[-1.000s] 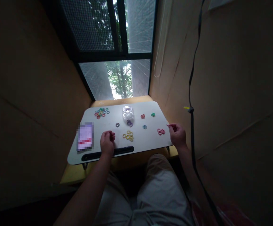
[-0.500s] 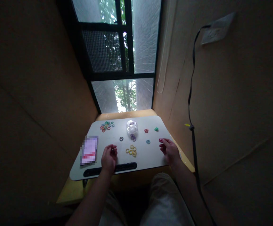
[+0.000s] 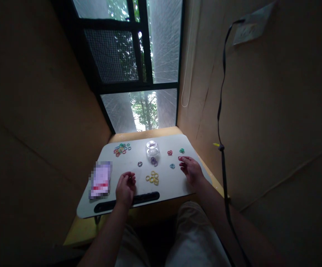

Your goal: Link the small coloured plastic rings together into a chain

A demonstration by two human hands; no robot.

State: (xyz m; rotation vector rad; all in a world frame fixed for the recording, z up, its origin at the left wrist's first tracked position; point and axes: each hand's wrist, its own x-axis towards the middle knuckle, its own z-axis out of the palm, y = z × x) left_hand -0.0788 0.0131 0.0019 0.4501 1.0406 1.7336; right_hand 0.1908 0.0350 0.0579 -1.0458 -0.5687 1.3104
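My right hand (image 3: 192, 170) is raised over the right side of the white table (image 3: 116, 163), pinching a small red ring (image 3: 180, 158) between thumb and fingertips. Just beyond it lie a small red ring cluster (image 3: 170, 152) and a green one (image 3: 182, 151); a blue cluster (image 3: 172, 166) is to its left. My left hand (image 3: 125, 188) hovers near the front edge with fingers loosely bent and apart, and nothing shows in them. Between the hands lie several yellow rings (image 3: 152, 178). Purple rings (image 3: 153, 161) sit before a clear round jar (image 3: 152, 149), with a dark ring (image 3: 140, 164) to the left.
A mixed pile of coloured rings (image 3: 122, 149) lies at the back left. On the left rests a pixelated purple packet or phone (image 3: 101, 180). A black ledge strip (image 3: 146, 198) runs along the front edge. A black cable (image 3: 224, 111) hangs at the right wall.
My right hand has moved left and slightly away from me, carrying the red ring toward the red cluster. My left hand stays nearly in place. The whole view has shifted slightly.
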